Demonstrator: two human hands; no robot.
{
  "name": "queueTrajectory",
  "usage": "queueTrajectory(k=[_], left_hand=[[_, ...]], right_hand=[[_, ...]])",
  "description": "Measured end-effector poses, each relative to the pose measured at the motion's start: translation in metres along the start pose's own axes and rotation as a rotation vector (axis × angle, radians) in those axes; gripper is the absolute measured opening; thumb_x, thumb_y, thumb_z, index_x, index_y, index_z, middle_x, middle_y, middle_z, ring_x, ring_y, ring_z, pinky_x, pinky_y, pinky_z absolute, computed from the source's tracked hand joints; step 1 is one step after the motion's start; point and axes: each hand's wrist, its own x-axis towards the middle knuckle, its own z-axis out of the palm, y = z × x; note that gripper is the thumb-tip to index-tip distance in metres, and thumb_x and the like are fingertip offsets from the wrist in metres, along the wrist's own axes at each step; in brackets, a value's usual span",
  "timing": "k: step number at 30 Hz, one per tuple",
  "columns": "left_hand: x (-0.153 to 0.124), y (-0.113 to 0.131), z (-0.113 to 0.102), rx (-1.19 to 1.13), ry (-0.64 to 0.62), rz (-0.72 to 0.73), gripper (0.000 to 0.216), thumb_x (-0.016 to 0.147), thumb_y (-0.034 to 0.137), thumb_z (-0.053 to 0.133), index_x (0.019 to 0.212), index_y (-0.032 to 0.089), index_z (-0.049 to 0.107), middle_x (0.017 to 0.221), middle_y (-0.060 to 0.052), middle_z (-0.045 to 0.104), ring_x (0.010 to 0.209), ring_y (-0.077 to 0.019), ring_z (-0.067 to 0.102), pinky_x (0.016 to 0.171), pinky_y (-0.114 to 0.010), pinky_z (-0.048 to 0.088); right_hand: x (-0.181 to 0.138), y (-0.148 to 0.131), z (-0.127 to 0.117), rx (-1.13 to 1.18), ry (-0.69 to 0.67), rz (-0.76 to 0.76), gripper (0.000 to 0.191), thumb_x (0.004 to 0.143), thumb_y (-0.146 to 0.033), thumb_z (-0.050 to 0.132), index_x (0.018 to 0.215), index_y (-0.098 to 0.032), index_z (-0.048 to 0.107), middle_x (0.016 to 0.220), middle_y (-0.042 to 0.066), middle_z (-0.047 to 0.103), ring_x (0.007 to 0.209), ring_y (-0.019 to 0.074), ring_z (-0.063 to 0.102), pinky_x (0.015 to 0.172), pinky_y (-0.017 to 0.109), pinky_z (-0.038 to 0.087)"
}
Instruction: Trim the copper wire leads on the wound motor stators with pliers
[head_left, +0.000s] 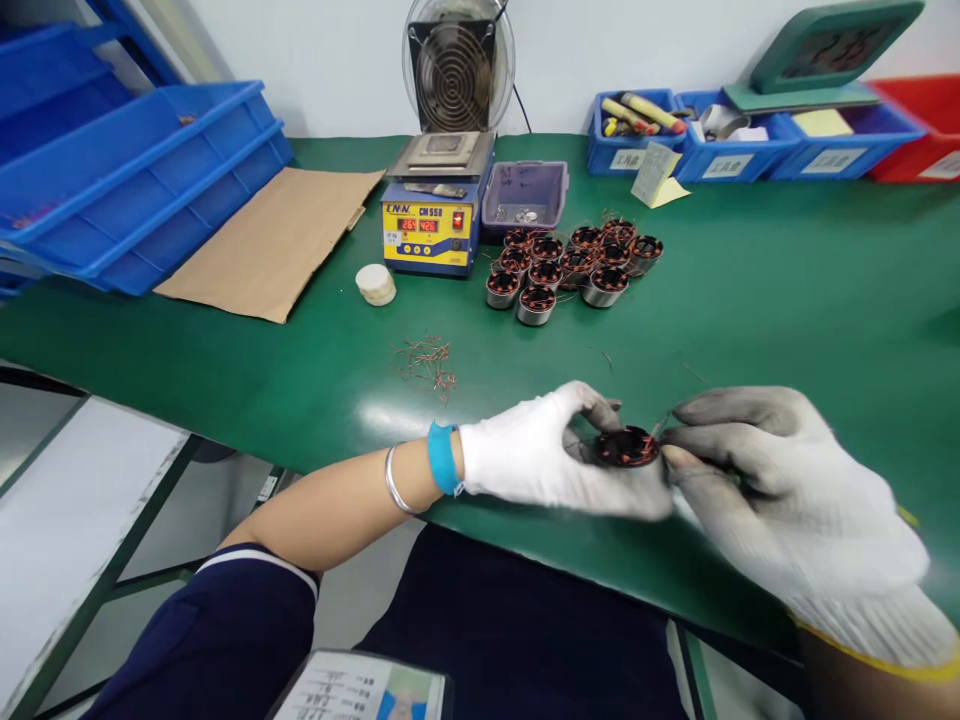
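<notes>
My left hand (574,455), in a white glove with grey fingers, is closed around a motor stator (628,447) with copper windings, held above the front of the green bench. My right hand (765,480), gloved alike, is at the stator's right side. Its thumb and forefinger are pinched together on a thin wire (661,425) at the rim; the hand is slightly blurred. Farther back stands a group of several similar stators (537,305) with loose copper wire ends. Several clipped copper wire bits (427,362) lie to the left of my hands.
A blue and yellow solder pot (427,235) stands at the back, with a fan (454,75) behind it and a purple bin (525,195) beside it. Blue crates (150,180) and cardboard (277,235) occupy the left. Small blue bins (739,160) and a clock (836,45) line the back right.
</notes>
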Motion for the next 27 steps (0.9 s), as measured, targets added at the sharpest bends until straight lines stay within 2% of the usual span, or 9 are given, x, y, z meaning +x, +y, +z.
queueTrajectory(k=[3,6,10,13,16,19,21,24,27], left_hand=[[0.006,-0.001,-0.003,-0.275,-0.234,-0.165,0.056,0.090,0.069,0.055,0.114,0.019,0.061,0.111,-0.012,0.072,0.078,-0.0225,0.076,0.059,-0.034,0.061],[0.008,-0.002,-0.004,-0.503,-0.420,-0.290,0.048,0.084,0.062,0.068,0.101,0.017,0.063,0.097,-0.008,0.071,0.061,-0.0166,0.071,0.048,-0.026,0.054],[0.002,0.003,0.000,-0.656,-0.074,-0.092,0.046,0.072,0.031,0.087,0.107,0.021,0.060,0.111,-0.006,0.068,0.078,-0.0158,0.072,0.059,-0.028,0.059],[0.001,0.004,0.004,-0.711,0.077,0.028,0.039,0.072,0.039,0.088,0.089,0.015,0.063,0.125,-0.012,0.067,0.098,-0.0205,0.070,0.082,-0.037,0.061],[0.002,-0.002,0.005,-0.577,0.188,0.072,0.046,0.067,0.039,0.092,0.095,0.014,0.065,0.109,-0.011,0.073,0.110,-0.0249,0.071,0.096,-0.038,0.056],[0.001,-0.004,0.003,-0.315,0.036,0.062,0.064,0.066,0.030,0.092,0.121,0.017,0.064,0.102,-0.007,0.076,0.111,-0.0265,0.074,0.102,-0.044,0.057],[-0.002,-0.001,0.002,-0.016,0.001,0.114,0.044,0.071,0.026,0.086,0.111,0.020,0.071,0.108,-0.008,0.077,0.128,-0.0292,0.067,0.112,-0.046,0.053],[-0.004,0.004,0.004,0.356,0.125,0.203,0.016,0.078,0.028,0.081,0.088,0.021,0.071,0.118,-0.010,0.076,0.152,-0.0272,0.045,0.115,-0.039,0.050],[-0.002,0.004,0.007,0.483,0.103,0.170,0.019,0.082,0.037,0.079,0.087,0.022,0.068,0.120,-0.008,0.076,0.139,-0.0250,0.059,0.100,-0.032,0.057]], right_hand=[[0.001,-0.004,-0.005,-0.005,0.052,0.003,0.011,0.092,-0.018,0.064,0.092,-0.028,0.059,0.091,0.005,0.067,0.090,0.0218,0.067,0.071,0.036,0.059],[0.001,-0.008,-0.008,0.012,0.063,-0.012,0.012,0.093,-0.018,0.064,0.093,-0.028,0.059,0.090,0.004,0.066,0.089,0.0210,0.067,0.072,0.036,0.059],[-0.001,-0.005,-0.004,-0.005,0.066,0.057,0.012,0.091,-0.019,0.066,0.091,-0.029,0.059,0.093,0.004,0.067,0.089,0.0225,0.068,0.069,0.037,0.059],[-0.001,-0.003,-0.001,0.070,0.036,0.091,0.012,0.091,-0.018,0.065,0.090,-0.029,0.061,0.094,0.003,0.067,0.086,0.0204,0.069,0.062,0.033,0.058],[0.002,-0.005,-0.001,0.135,-0.005,0.058,0.013,0.091,-0.016,0.064,0.091,-0.029,0.061,0.092,0.002,0.067,0.085,0.0183,0.068,0.063,0.030,0.058],[0.004,-0.007,-0.001,0.109,-0.034,0.003,0.011,0.092,-0.017,0.062,0.090,-0.028,0.061,0.090,0.003,0.067,0.087,0.0179,0.067,0.065,0.028,0.058],[0.004,-0.008,0.000,0.076,-0.055,-0.044,0.010,0.093,-0.018,0.059,0.091,-0.027,0.062,0.090,0.004,0.068,0.088,0.0187,0.068,0.067,0.029,0.058],[0.005,-0.008,0.001,-0.002,-0.099,-0.081,0.011,0.094,-0.018,0.057,0.090,-0.024,0.064,0.090,0.007,0.070,0.087,0.0203,0.069,0.068,0.031,0.060],[0.005,-0.006,0.002,-0.048,-0.097,-0.089,0.013,0.094,-0.020,0.057,0.086,-0.022,0.067,0.086,0.009,0.070,0.085,0.0217,0.070,0.065,0.032,0.061]])
